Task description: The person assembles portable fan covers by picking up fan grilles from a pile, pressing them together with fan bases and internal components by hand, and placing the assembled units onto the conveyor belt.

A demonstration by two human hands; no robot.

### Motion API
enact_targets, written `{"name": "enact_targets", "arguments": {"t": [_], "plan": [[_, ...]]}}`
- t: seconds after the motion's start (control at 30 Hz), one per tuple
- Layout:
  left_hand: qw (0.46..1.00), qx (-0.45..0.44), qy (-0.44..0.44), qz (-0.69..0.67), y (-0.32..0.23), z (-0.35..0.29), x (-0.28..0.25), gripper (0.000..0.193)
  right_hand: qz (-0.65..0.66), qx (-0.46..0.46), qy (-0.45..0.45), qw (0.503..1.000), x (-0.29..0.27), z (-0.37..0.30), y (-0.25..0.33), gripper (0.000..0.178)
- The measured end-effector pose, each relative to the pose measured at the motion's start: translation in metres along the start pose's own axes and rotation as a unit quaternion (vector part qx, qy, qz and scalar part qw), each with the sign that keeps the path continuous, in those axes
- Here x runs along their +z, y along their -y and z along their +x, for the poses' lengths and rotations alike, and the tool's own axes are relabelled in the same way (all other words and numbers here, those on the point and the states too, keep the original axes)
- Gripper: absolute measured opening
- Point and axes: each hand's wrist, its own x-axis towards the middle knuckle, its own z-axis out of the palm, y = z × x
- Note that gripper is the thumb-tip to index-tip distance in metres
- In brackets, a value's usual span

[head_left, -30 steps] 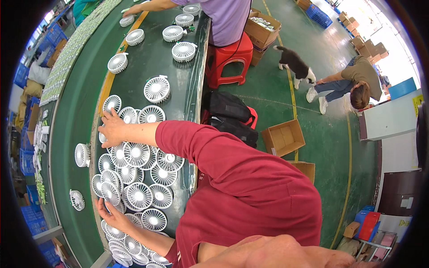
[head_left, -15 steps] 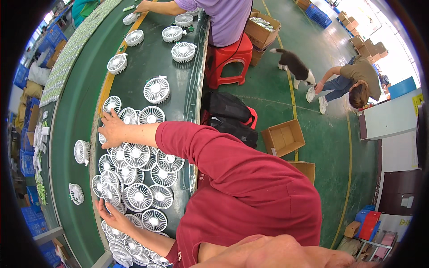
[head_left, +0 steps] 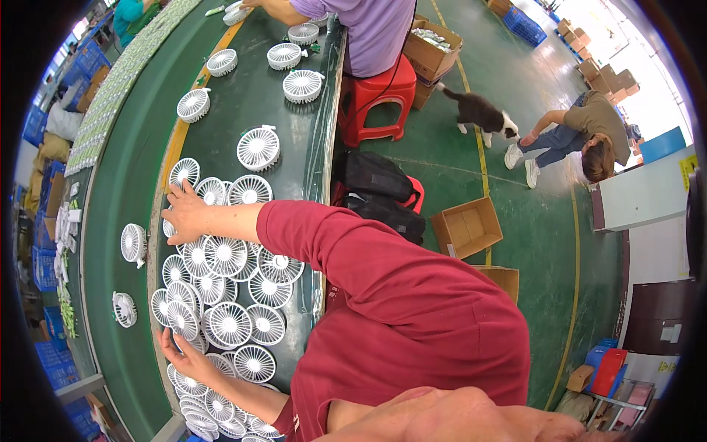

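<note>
Two white, round plastic fan units with radial spokes drift up the frame along the smooth green belt: the upper one [head_left: 133,243] a little and turned as well, the lower one [head_left: 124,309] further. Belt [head_left: 125,184] evidently running. Far end: another white fan unit [head_left: 236,13] sits shifted rightward, next to the co-worker in a purple top [head_left: 372,33], whose arm is drawn back. Off on the floor, a black-and-white dog [head_left: 479,113] has swung its rear round, muzzle toward a bent-over person in a brown top [head_left: 611,121].

Near hands, no change noted. Heap of white, round, spoked plastic fan grilles [head_left: 229,322] lies as before on the dark green surface [head_left: 298,162], overlapping, beside the belt. Right hand [head_left: 188,214] rests spread at the heap's upper left, fingers apart, gripping nothing visible; cannot tell whether the tips press on a grille. Left hand [head_left: 190,359] holds at the heap's lower left, palm partly turned up, fingers parted and slightly curled, nothing in them; contact with the nearest grille unclear.

Reading: the line moves while both hands pause; heap looks undiminished, handwork no further along.
</note>
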Motion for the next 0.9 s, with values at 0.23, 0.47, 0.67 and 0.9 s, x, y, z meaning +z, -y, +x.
{"name": "enact_targets", "arguments": {"t": [0.23,0.47,0.67,0.9], "plan": [[1.000,0.009,-0.010,0.019,-0.012,-0.002,0.003,0.028,-0.005,-0.003,0.002,1.000,-0.001,0.000,0.000,0.073],[1.000,0.002,-0.010,0.018,-0.013,-0.002,0.005,0.029,0.003,-0.001,-0.006,1.000,0.001,0.000,-0.002,0.072],[1.000,0.003,-0.010,0.020,-0.010,-0.001,0.002,0.028,0.006,-0.004,-0.005,1.000,-0.001,-0.001,-0.001,0.072],[1.000,0.008,-0.010,0.020,-0.006,-0.001,0.002,0.028,0.006,-0.002,0.003,1.000,-0.004,-0.002,0.000,0.072]]}}
